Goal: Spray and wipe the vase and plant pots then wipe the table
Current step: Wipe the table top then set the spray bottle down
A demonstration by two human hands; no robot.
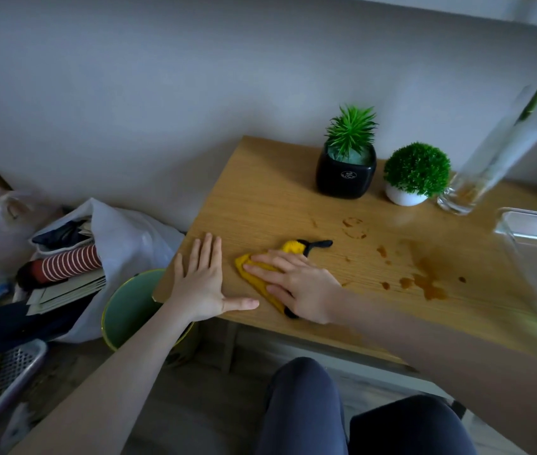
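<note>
Wiping stage, by the look of it: right hand [296, 284] at centre frame, palm down, fingers [272, 259] spread flat and pressing the yellow cloth [257, 274] onto the wooden surface [260, 198], not pinching it, probably to spread pressure across the cloth for a sweep. Left hand [203, 284] just beside it toward the left edge of the surface, empty, fingers splayed and lying flat, thumb pointing at the cloth without touching it; likely there as a brace. Brown stains [424, 284] and a faint ring mark [354, 226] right of centre, well apart from the cloth and untouched, so most of the wiping seemingly left to do. Black pot [346, 175] with spiky plant and white pot [405, 197] with round bush upright along the wall in the upper right, with the glass vase [477, 178] just beside them holding a green stem, presumably pushed back to leave the front free. Clear container [536, 244] at the right edge, blurred. Green bin [129, 310] below the surface's left corner, lower left of centre.
</note>
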